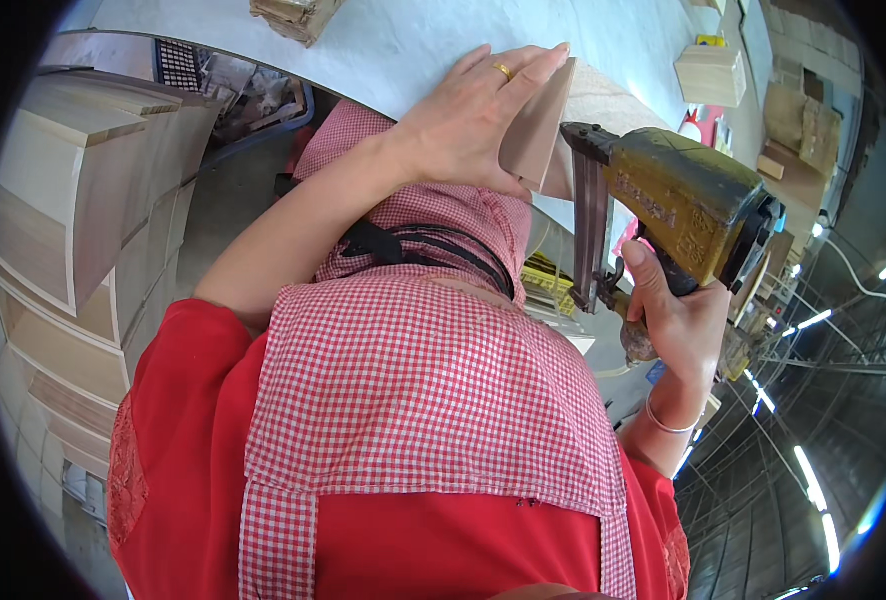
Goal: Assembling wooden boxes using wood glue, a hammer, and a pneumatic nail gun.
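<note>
My left hand point(468, 118), with a ring on one finger, grips a thin wooden board point(541, 135) at the table's near edge. Its thumb presses the near end while the fingers reach over the far side. A paler wooden surface point(603, 98) shows just beyond that board; whether the two are joined I cannot tell. My right hand point(678, 320) is wrapped round the handle of a worn yellow and black nail gun point(673, 200). The gun's nose points left, close beside the board. Whether it touches the wood is unclear.
A pale worktable point(403, 45) spans the top, bearing a brown bundle point(298, 15) and a small wooden box point(711, 76) at the right. Stacked wooden boxes point(93, 190) rise on the left, near a blue crate point(263, 140). A yellow basket point(548, 283) sits below the table.
</note>
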`<state>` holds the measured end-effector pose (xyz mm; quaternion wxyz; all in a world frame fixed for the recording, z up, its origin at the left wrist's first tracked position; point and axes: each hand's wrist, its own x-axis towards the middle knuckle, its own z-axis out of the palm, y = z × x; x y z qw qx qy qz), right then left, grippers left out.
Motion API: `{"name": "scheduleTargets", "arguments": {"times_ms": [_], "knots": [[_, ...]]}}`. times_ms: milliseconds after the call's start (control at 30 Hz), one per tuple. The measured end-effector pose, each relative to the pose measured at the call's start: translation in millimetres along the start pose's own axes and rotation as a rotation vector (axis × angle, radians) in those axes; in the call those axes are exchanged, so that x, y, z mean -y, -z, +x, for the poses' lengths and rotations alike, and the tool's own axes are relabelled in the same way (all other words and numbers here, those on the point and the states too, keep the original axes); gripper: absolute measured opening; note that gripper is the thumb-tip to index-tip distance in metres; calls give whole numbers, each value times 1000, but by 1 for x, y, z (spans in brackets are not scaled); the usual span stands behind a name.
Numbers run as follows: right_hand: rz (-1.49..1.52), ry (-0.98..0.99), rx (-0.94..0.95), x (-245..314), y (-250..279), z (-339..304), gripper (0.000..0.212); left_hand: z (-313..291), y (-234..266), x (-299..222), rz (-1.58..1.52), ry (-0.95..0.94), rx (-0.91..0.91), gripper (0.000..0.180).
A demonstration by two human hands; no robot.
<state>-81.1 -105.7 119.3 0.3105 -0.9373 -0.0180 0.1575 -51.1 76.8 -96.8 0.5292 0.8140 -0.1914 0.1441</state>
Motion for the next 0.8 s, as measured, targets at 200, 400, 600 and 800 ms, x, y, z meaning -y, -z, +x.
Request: {"name": "scheduleTargets", "arguments": {"times_ms": [200,400,600,800], "knots": [[-136,-63,68,8,10,8,30,-3,0,1,11,16,8,134],[54,-114,-77,4,21,3,25,5,0,-3,44,-10,4,132],[146,-106,-421,-61,68,-11,22,5,15,-18,-156,175,-49,125],[42,-2,-634,-225,94,-20,32,-24,64,-20,-1276,816,-92,105]]}}
